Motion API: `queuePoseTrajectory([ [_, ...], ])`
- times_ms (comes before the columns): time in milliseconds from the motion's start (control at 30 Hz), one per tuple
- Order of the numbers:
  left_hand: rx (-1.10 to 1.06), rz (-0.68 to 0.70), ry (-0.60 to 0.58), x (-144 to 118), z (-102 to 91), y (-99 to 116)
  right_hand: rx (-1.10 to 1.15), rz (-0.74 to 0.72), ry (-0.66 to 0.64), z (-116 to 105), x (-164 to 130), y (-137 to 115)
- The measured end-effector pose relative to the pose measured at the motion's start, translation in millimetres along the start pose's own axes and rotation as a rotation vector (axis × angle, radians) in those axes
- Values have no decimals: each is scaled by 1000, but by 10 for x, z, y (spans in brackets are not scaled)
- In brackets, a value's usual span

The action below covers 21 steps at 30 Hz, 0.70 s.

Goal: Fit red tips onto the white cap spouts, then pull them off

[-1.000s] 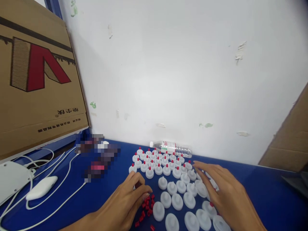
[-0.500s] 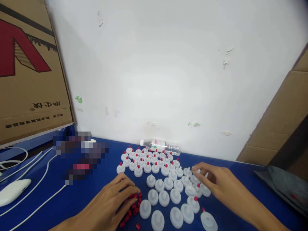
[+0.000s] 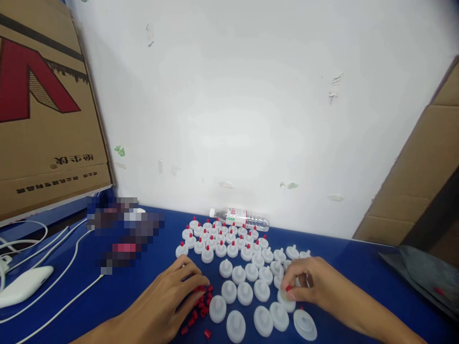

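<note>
Many white plastic caps stand in rows on the blue table. The far rows carry small red tips; the near ones are bare. My left hand rests palm down on a pile of loose red tips, fingers curled over them. My right hand pinches a white cap with a red tip at the right side of the group, fingertips closed on it.
A clear water bottle lies against the white wall behind the caps. A large cardboard box stands at the left, another at the right. White cables and a white device lie at far left. A dark bag sits at right.
My right hand has pulled back from the far caps and closed its fingers on a nearer red-tipped cap. The left hand stays on the red tips. The camera has turned slightly right.
</note>
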<state>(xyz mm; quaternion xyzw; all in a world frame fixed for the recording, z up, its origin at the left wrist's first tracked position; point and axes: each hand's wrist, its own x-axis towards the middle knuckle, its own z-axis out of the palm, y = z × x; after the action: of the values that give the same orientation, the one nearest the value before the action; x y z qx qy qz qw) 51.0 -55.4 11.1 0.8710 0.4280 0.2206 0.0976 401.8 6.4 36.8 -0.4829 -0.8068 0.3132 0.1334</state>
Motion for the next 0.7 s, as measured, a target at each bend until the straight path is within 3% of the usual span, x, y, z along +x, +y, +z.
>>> queuePoseTrajectory([
  [133, -22, -45, -43, 3, -34, 40, 146, -44, 109, -89, -88, -86],
  [233, -22, -49, 2, 5, -40, 25, 263, -98, 169, -59, -93, -192],
  [367, -38, 13, 96, -8, -49, 41, 63, -172, 385, 176, -9, -379],
  [567, 52, 116, 171, -80, -91, 206, -438, -831, 704, 721, 87, -706],
  [700, 87, 196, 131, -122, -98, 285, -514, -949, 867, 1092, 120, -836],
])
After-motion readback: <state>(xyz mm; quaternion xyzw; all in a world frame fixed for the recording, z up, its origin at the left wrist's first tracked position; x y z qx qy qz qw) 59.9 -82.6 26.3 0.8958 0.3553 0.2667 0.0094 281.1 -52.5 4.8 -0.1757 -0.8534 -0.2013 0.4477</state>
